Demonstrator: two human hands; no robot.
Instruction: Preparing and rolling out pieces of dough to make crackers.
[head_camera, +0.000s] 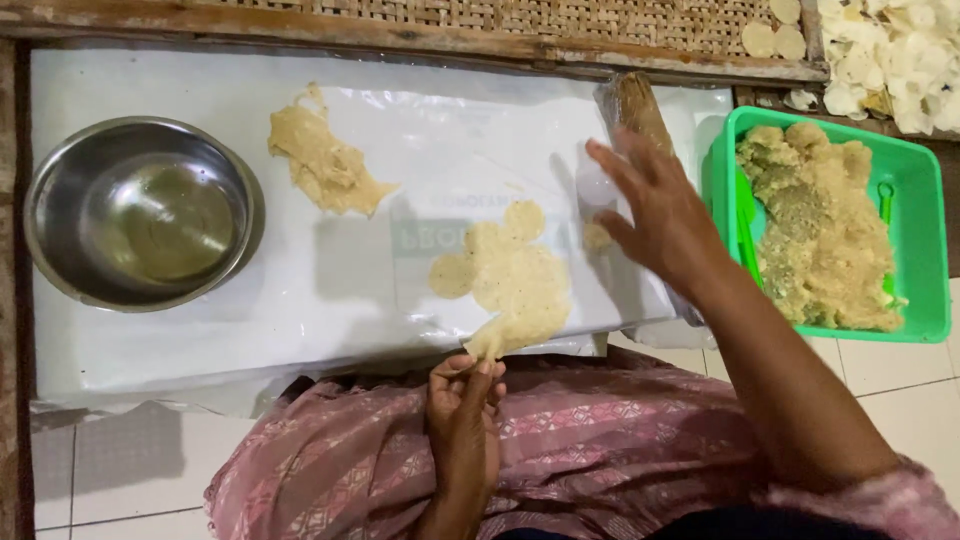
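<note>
A thin flattened sheet of pale dough (510, 275) lies on a white plastic sheet (200, 340) spread over a board. My left hand (462, 400) pinches the sheet's near edge at the plastic's front border. My right hand (655, 205) hovers over the plastic's right side with fingers spread, holding nothing. A small lump of dough (597, 237) lies just under its fingers. A wooden rolling pin (636, 105) wrapped in plastic lies behind that hand.
A steel bowl (60, 230) with liquid stands at the left. A second dough smear (322, 160) lies at the back. A green tray (925, 240) holds a heap of dough at the right. Pale round discs (880, 50) rest on a woven mat beyond.
</note>
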